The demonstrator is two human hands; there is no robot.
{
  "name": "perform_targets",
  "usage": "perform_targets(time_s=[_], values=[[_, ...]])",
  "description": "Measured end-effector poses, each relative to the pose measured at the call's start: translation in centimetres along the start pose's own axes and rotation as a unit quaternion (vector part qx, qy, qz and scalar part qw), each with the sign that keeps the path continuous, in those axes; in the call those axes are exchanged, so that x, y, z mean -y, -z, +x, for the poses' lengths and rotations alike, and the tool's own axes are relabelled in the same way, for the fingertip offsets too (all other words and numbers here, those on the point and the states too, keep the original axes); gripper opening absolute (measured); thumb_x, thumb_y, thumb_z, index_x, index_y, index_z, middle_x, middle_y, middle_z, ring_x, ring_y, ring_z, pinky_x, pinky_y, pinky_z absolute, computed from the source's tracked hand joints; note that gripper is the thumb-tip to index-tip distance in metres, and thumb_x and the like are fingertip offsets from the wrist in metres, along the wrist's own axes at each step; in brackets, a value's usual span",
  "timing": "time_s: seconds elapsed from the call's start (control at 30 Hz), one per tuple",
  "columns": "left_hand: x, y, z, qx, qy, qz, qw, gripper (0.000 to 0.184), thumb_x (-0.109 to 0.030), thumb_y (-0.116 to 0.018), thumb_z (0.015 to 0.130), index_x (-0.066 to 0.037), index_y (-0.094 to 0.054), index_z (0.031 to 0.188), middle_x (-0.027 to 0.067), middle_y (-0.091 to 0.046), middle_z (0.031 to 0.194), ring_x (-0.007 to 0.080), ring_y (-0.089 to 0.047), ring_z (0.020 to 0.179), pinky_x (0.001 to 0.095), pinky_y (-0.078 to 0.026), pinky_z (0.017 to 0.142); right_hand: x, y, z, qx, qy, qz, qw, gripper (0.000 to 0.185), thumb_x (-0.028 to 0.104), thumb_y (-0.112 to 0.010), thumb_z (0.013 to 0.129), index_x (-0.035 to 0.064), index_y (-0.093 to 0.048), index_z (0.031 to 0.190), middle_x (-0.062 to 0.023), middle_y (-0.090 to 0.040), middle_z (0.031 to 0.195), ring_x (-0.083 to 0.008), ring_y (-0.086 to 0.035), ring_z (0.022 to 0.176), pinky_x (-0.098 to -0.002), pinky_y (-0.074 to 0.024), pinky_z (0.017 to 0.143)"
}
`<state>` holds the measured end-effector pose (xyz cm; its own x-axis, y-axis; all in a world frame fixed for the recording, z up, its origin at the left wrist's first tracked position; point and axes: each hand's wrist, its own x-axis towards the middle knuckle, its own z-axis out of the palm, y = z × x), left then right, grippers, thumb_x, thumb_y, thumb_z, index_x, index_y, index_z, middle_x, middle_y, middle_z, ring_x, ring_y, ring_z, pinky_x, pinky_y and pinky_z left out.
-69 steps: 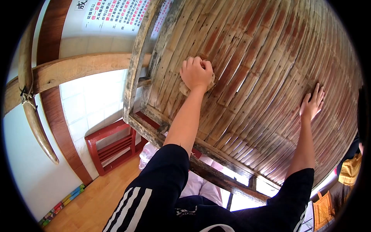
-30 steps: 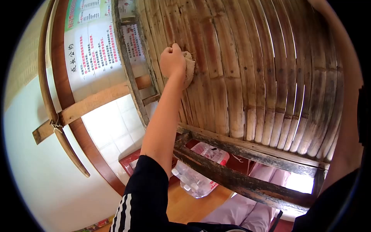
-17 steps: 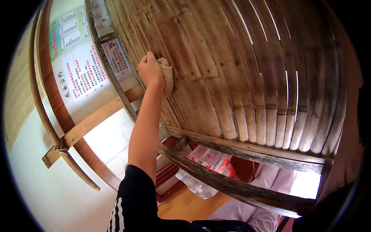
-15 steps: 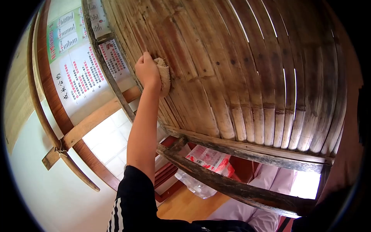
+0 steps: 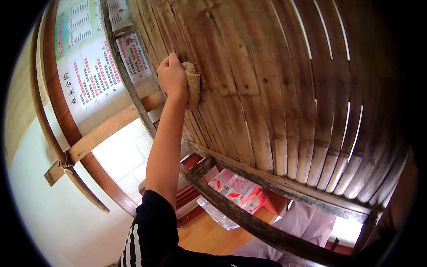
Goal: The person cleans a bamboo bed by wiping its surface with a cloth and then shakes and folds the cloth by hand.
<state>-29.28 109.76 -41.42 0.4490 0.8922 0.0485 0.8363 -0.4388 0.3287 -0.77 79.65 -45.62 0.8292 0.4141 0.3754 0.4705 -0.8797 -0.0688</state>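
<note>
My left hand (image 5: 172, 79) is closed round a tan cloth (image 5: 192, 85) and presses it against the left part of a large bamboo-slat panel (image 5: 249, 80). The cloth bulges out on the right side of the fist. Reddish-brown stains mark the slats near it. Light shows through narrow gaps between slats on the right. A dark, worn wooden frame (image 5: 249, 224) runs along the panel's lower edge. Only part of my right arm shows, dark at the right edge; my right hand is out of view.
Left of the panel, posters (image 5: 89, 80) hang on the wall beside a wooden crossbeam (image 5: 104, 133) with a curved pole (image 5: 84, 189) tied to it. Beneath the frame are a red and clear plastic package (image 5: 235, 189), red furniture and light purple trousers (image 5: 302, 227).
My left hand has moved with the cloth toward the panel's left edge. My right hand, spread on the slats at first, has left the view. The camera has come closer to the panel.
</note>
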Motion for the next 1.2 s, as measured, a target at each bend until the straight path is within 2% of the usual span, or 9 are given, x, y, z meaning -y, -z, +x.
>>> perform_targets(time_s=[0.27, 0.57, 0.73, 0.97, 1.07, 1.2], values=[[0.3, 0.0, 0.2, 0.037, -0.016, -0.079, 0.996, 0.032, -0.024, -0.046, 0.083, -0.006, -0.033, 0.059, 0.0001, -0.030, 0.056, 0.0105, -0.027, 0.057, 0.0318, -0.026, 0.053, 0.4, -0.2, -1.1, -0.001, -0.003, 0.008, 1.000, 0.056, 0.035, -0.035, 0.088, 0.0078, -0.038, 0.137, -0.0152, -0.032, 0.144, -0.0281, -0.026, 0.135, -0.0427, -0.0202, 0.109], [0.6, 0.0, 0.3, 0.029, -0.012, -0.051, 0.998, 0.030, -0.022, -0.047, 0.082, 0.001, -0.039, 0.064, 0.0054, -0.037, 0.057, 0.0122, -0.034, 0.058, 0.0324, -0.033, 0.055, 0.6, 0.8, -0.4, 0.010, 0.004, 0.001, 1.000, 0.057, 0.035, -0.037, 0.087, 0.0077, -0.036, 0.138, -0.0154, -0.029, 0.145, -0.0289, -0.024, 0.136, -0.0436, -0.0194, 0.109], [0.0, -0.1, 0.0, 0.016, 0.004, -0.033, 0.999, 0.029, -0.022, -0.046, 0.081, 0.002, -0.043, 0.064, 0.0075, -0.038, 0.055, 0.0123, -0.038, 0.055, 0.0337, -0.034, 0.054, 0.6, 1.2, -0.2, 0.015, 0.007, 0.008, 1.000, 0.058, 0.035, -0.037, 0.087, 0.0077, -0.034, 0.139, -0.0155, -0.028, 0.146, -0.0293, -0.023, 0.136, -0.0442, -0.0189, 0.109], [0.2, -0.2, 0.2, 0.009, 0.003, 0.008, 1.000, 0.029, -0.023, -0.046, 0.080, 0.000, -0.039, 0.064, 0.0072, -0.035, 0.055, 0.0134, -0.034, 0.054, 0.0350, -0.031, 0.053, 0.6, 1.4, 0.0, 0.042, -0.006, 0.004, 0.999, 0.058, 0.036, -0.039, 0.087, 0.0081, -0.036, 0.138, -0.0160, -0.031, 0.144, -0.0301, -0.024, 0.136, -0.0447, -0.0191, 0.108], [0.1, 0.0, 0.1, 0.008, 0.005, 0.012, 1.000, 0.029, -0.023, -0.046, 0.080, 0.000, -0.037, 0.063, 0.0063, -0.033, 0.055, 0.0131, -0.032, 0.054, 0.0350, -0.030, 0.052, 0.3, 0.7, -0.1, -0.010, 0.015, 0.017, 1.000, 0.058, 0.036, -0.039, 0.086, 0.0079, -0.036, 0.137, -0.0162, -0.032, 0.144, -0.0306, -0.024, 0.136, -0.0446, -0.0192, 0.108], [-0.3, 0.1, -0.1, 0.011, 0.005, 0.005, 1.000, 0.029, -0.022, -0.046, 0.080, 0.000, -0.037, 0.063, 0.0059, -0.033, 0.055, 0.0125, -0.032, 0.054, 0.0343, -0.029, 0.052, 0.8, 1.3, -0.3, -0.007, 0.000, -0.003, 1.000, 0.058, 0.035, -0.039, 0.086, 0.0073, -0.037, 0.137, -0.0169, -0.033, 0.143, -0.0311, -0.025, 0.135, -0.0442, -0.0196, 0.108]])
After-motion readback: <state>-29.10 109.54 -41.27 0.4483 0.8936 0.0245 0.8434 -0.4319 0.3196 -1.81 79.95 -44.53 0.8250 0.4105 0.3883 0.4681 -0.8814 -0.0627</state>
